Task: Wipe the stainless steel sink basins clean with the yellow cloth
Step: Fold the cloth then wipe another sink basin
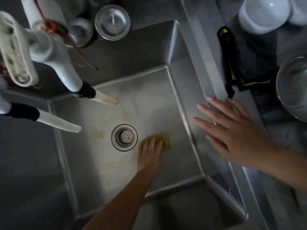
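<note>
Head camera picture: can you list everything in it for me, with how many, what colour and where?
stainless steel sink basin: one, grey, centre
round metal drain strainer: one, silver, basin floor
folded yellow cloth: one, right of drain
white tap spouts: two, left, above the basin
round metal lids: two, silver, back ledge
black cloth with yellow trim: one, right counter
white bowls: two, top right
clear glass bowl: one, right edge
left hand: pressing cloth
right hand: fingers spread, over basin's right rim

The folded yellow cloth (163, 141) is lying flat on the stainless steel sink basin (149, 100) floor — just right of the drain — partly under fingers.
</note>
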